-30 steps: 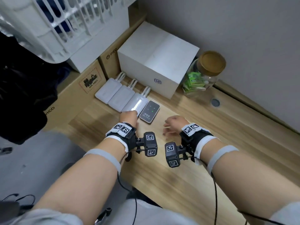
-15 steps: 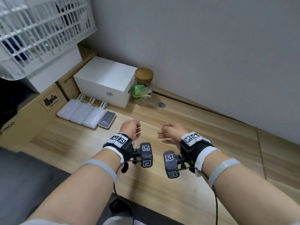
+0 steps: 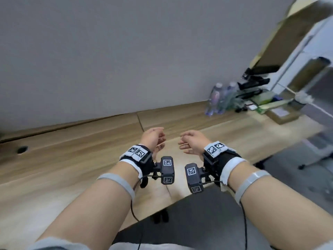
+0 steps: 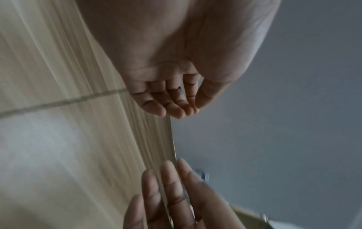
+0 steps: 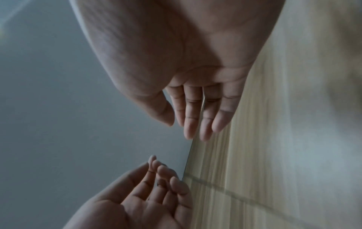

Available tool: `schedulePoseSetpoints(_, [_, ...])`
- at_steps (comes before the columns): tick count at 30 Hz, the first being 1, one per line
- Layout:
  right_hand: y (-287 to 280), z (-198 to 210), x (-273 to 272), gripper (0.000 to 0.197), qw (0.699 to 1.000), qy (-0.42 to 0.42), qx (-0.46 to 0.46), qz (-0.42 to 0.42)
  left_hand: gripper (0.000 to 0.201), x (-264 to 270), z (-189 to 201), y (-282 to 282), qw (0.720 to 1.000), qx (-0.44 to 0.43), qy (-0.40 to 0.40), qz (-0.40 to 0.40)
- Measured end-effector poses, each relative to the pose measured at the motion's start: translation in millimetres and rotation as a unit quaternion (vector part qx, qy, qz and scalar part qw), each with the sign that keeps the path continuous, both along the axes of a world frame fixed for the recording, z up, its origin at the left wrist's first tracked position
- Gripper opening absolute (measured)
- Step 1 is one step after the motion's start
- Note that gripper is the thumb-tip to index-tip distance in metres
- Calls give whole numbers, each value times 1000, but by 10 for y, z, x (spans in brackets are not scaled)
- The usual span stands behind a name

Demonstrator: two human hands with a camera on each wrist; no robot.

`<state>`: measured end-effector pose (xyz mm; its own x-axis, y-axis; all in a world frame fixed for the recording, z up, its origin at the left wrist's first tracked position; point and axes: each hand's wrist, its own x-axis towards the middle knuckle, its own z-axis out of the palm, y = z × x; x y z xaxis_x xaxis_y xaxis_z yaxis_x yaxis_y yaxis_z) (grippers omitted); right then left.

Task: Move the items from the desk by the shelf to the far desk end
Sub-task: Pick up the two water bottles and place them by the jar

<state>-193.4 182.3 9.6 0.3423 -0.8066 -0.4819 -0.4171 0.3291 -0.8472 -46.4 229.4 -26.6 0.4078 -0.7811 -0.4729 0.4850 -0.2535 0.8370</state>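
Blurred bottles (image 3: 219, 100) and dark gear (image 3: 252, 83) crowd the worktop (image 3: 72, 159) at the right of the frame, by the wall. At centre, the left hand (image 3: 153, 139) and right hand (image 3: 191, 141) hover above the wood, palms facing, close but apart. Both hold nothing, with fingers (image 4: 172, 99) loosely curled and relaxed.

desk (image 3: 72, 159): light wood, flat, 2 panels meeting at a seam, spanning the frame's middle
far desk end (image 3: 239, 129): right of frame, blurred
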Motion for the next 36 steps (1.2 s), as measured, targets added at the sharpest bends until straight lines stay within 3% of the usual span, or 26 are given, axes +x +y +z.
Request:
schedulePoseSetpoints(8, [-403,-51,-1910,14,974,-26,12,-226,15,-1736,1,-1157,982,12,-17,-188])
schedulePoseSetpoints(12, [-594,-136,-2591,19,958,3,7,-288,15,-2439,-148,-1656,969,22,-2,-247])
schedulePoseSetpoints(16, [-1145,-284,-3045,19,947,32,6,-319,16,-2888,-383,-2207,960,32,21,-277])
schedulePoseSetpoints(19, [-1783,-338,-3171,20,953,46,16,-299,16,-2943,-534,-2750,968,46,47,-241])
schedulePoseSetpoints(23, [-2739,-354,-3061,16,970,67,33,-231,10,-2674,-644,-3492,985,63,85,-135])
schedulePoseSetpoints(27, [-3468,-431,-2849,19,982,77,37,-169,4,-2311,-710,-3992,994,76,57,-45])
schedulePoseSetpoints(30, [-3810,-502,-2700,13,986,67,59,-139,30,-2072,-776,-4237,994,105,8,-12])
schedulePoseSetpoints(34, [-4210,-583,-2528,21,991,70,69,-95,104,-1764,-722,-4427,973,191,-124,-39])
schedulePoseSetpoints(36, [-4404,-632,-2436,32,993,71,67,-63,110,-1668,-663,-4504,966,193,-170,-4])
